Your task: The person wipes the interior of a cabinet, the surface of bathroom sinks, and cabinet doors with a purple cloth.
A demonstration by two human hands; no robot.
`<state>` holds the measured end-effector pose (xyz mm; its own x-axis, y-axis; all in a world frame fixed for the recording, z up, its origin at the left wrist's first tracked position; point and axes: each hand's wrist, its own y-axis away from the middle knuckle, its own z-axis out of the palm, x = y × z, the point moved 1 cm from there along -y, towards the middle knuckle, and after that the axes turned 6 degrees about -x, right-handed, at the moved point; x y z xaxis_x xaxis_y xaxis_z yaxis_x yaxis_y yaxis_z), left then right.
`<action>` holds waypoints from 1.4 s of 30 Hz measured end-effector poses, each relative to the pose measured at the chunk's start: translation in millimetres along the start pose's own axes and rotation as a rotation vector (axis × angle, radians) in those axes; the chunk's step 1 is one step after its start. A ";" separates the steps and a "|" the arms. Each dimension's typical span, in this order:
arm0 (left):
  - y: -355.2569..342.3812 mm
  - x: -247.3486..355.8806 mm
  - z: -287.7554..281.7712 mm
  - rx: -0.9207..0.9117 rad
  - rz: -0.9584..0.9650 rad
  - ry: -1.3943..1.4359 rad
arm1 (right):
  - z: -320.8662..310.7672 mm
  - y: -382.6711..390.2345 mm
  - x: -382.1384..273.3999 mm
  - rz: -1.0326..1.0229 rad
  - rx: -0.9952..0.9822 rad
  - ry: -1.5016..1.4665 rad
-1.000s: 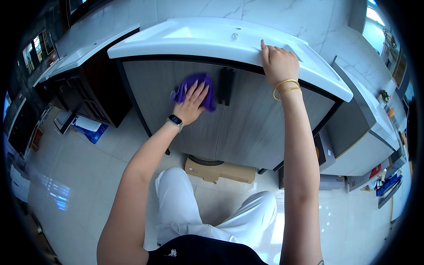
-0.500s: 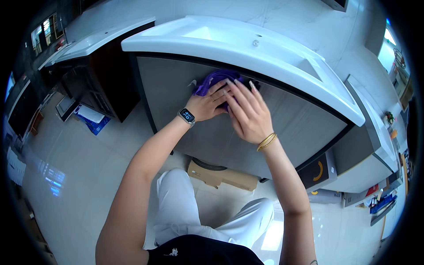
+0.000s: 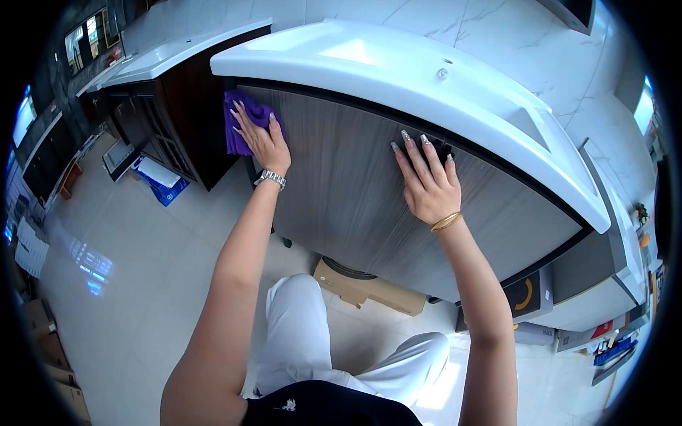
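Note:
My left hand (image 3: 264, 145) lies open and flat on a bunched purple cloth (image 3: 240, 126), pressing it against the upper left corner of a grey wood-grain cabinet front (image 3: 334, 170). Its thumb stands apart from the fingers; a metal watch band circles the wrist. Farther right, my right hand (image 3: 432, 192) rests open with fingers spread on the same panel, just below its dark top edge. A small dark fitting (image 3: 444, 150), partly hidden, shows beside its fingertips. Above the panel juts a white double-basin countertop (image 3: 398, 89).
A dark wooden vanity (image 3: 188, 106) stands to the left, with a blue-and-white package (image 3: 160, 181) on the floor before it. Flat brown cardboard (image 3: 369, 291) lies under the cabinet. Boxes (image 3: 529, 295) and another grey unit (image 3: 590, 266) are at the right.
My left hand has slid the purple cloth leftward from the panel's upper middle to its left corner. The hands, close together before, are now apart; the right lies flat on the panel.

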<state>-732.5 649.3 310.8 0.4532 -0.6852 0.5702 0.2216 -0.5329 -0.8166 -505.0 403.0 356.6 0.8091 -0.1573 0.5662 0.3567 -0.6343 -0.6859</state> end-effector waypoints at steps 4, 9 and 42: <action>56.4 -15.5 9.1 -0.021 -0.159 0.029 | -0.8 4.1 7.5 -0.026 0.006 0.021; 169.4 -40.5 20.7 -0.012 -0.677 0.251 | -0.2 -2.9 -0.1 -0.025 0.012 0.003; 299.3 -206.6 32.1 0.189 -1.553 1.008 | 8.1 -10.2 -9.9 0.037 0.180 -0.010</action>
<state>-732.1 647.2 -54.3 -0.8274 0.2640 0.4956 -0.0035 -0.8850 0.4655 -512.9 417.2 354.3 0.8277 -0.1696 0.5349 0.4034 -0.4826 -0.7774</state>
